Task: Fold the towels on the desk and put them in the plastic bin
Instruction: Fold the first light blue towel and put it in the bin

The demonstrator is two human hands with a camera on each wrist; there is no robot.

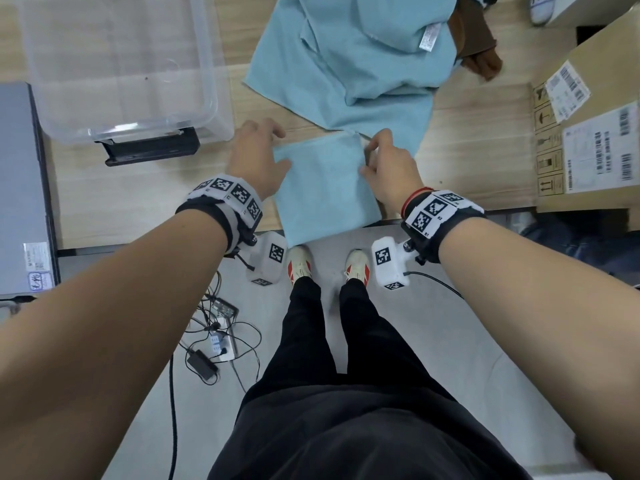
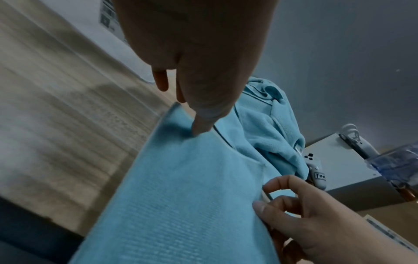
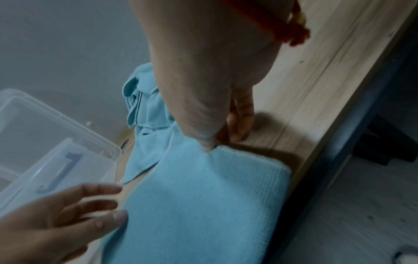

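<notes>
Both hands are working one folded blue towel [image 1: 323,188] that is lying at the desk's [image 1: 478,168] near edge: the left hand [image 1: 258,161] is resting open-fingered against its left side, while the right hand [image 1: 389,168] is pinching its far right corner. Beyond the towel, a heap of unfolded towels [image 1: 349,57] is waiting, and left of it the plastic bin [image 1: 207,81] appears to be sitting empty, so most work remains.

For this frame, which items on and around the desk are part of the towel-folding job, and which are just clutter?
Job:
- folded blue towel, right hand pinching its far corner, left hand at its left edge
- unfolded blue towels behind it
- clear plastic bin, no towels inside

Clutter:
- cardboard boxes
- brown cloth
- grey device
- floor cables
</notes>
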